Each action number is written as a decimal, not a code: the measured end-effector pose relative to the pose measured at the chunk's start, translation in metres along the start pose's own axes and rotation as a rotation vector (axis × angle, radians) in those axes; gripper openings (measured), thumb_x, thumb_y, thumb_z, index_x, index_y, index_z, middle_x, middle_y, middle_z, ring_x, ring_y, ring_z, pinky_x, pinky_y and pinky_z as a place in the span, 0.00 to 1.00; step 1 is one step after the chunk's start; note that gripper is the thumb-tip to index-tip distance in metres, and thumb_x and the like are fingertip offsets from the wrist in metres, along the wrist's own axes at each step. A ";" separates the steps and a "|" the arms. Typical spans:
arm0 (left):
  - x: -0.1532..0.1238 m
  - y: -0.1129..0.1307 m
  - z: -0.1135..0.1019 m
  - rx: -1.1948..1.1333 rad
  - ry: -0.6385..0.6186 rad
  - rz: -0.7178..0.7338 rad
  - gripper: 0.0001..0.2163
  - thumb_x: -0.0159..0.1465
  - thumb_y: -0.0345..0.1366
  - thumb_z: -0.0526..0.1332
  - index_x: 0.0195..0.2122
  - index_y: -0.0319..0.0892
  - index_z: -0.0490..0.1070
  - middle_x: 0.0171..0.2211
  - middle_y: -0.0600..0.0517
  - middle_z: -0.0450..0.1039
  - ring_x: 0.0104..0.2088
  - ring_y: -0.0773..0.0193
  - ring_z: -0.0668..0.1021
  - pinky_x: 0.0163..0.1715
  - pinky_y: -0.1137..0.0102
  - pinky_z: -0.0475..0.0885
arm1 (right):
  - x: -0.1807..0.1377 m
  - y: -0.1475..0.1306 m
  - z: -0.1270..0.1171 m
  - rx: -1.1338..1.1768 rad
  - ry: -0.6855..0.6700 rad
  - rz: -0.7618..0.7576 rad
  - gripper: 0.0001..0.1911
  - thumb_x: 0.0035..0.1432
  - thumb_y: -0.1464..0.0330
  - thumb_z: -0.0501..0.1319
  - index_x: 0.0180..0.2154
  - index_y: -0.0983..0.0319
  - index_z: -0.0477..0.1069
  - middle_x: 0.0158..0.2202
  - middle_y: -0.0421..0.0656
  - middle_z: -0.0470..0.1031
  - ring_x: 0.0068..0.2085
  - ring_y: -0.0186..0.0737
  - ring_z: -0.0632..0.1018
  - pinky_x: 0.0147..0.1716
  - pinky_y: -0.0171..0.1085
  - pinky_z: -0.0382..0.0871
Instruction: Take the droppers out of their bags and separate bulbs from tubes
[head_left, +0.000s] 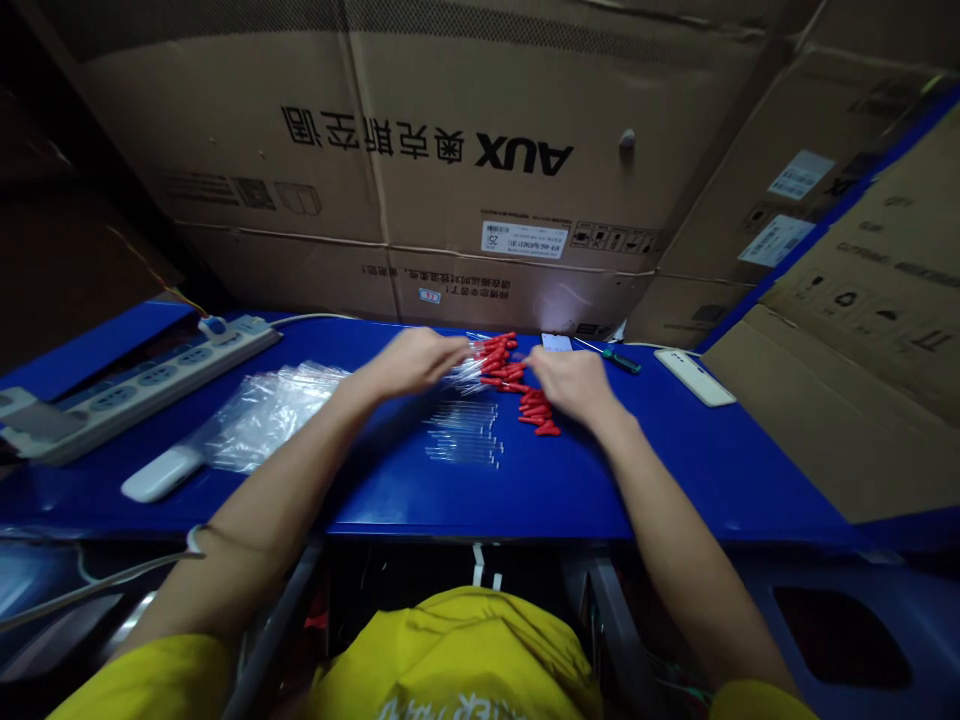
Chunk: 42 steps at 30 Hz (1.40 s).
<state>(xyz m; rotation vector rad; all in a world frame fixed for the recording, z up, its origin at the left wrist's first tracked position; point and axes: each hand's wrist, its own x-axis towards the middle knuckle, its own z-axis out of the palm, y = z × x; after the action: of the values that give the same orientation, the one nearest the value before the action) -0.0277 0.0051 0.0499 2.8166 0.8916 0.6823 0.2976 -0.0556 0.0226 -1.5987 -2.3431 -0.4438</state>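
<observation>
My left hand [421,360] is closed, its fingertips pinched over the left side of a heap of clear thin tubes fitted with red rubber bulbs [496,352], which look like droppers. Facing it, my right hand [574,380] is also pinched, close to the heap's right side. Whatever sits between the fingertips of either hand is too small and blurred to make out. Loose red rubber bulbs [535,408] lie just below and left of my right hand. Nearer to me, several bare clear tubes [465,435] are laid in a rough row on the blue tabletop [480,505].
Clear plastic bags [270,410] lie at left, beside a white rounded case [162,473] and a long power strip [150,385]. A green-handled screwdriver [622,360] and a pale phone [694,377] lie at right. A large cardboard panel [450,200] stands behind.
</observation>
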 end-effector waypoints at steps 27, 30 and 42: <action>0.005 0.010 0.055 -0.031 0.294 -0.149 0.11 0.75 0.40 0.58 0.54 0.46 0.75 0.46 0.49 0.80 0.38 0.62 0.79 0.40 0.68 0.70 | 0.010 -0.067 0.033 0.515 0.006 -0.303 0.06 0.72 0.64 0.63 0.46 0.58 0.78 0.44 0.46 0.79 0.47 0.45 0.77 0.53 0.45 0.62; 0.006 0.011 0.057 -0.065 0.300 -0.185 0.09 0.74 0.41 0.60 0.49 0.44 0.75 0.43 0.50 0.81 0.37 0.62 0.79 0.39 0.68 0.69 | 0.009 -0.070 0.036 0.456 -0.003 -0.292 0.07 0.71 0.63 0.65 0.44 0.58 0.81 0.41 0.46 0.78 0.46 0.45 0.76 0.50 0.45 0.61; 0.006 0.013 0.067 -0.090 0.243 -0.160 0.12 0.74 0.43 0.59 0.49 0.46 0.81 0.44 0.48 0.83 0.37 0.62 0.81 0.40 0.68 0.71 | 0.011 -0.067 0.032 0.392 0.044 -0.235 0.11 0.73 0.59 0.62 0.42 0.57 0.81 0.41 0.45 0.84 0.46 0.49 0.75 0.47 0.46 0.60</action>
<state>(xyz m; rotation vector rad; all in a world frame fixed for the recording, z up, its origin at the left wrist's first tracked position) 0.0136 0.0000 -0.0042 2.5866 1.0801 1.0281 0.2296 -0.0570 -0.0093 -1.1332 -2.4066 -0.0545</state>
